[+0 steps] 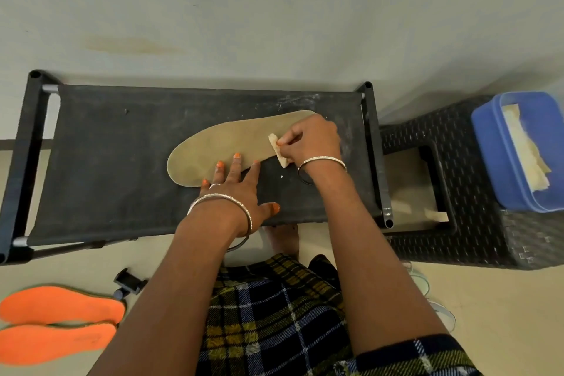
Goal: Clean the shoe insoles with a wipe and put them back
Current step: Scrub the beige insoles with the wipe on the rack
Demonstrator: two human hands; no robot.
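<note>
A tan insole (225, 143) lies flat on the black fabric shelf (116, 162), its long axis running left to right. My left hand (241, 189) presses straight, spread fingers on the insole's near edge. My right hand (314, 140) grips a small folded white wipe (276, 149) against the insole's right end. Two orange insoles (58, 323) lie side by side on the floor at the lower left.
A blue plastic box (494, 149) holding pale wipes sits on a dark woven stool (476, 229) to the right of the shelf. A small black clip (128, 282) lies on the floor near the orange insoles. A pale shoe (439, 302) is partly hidden by my right arm.
</note>
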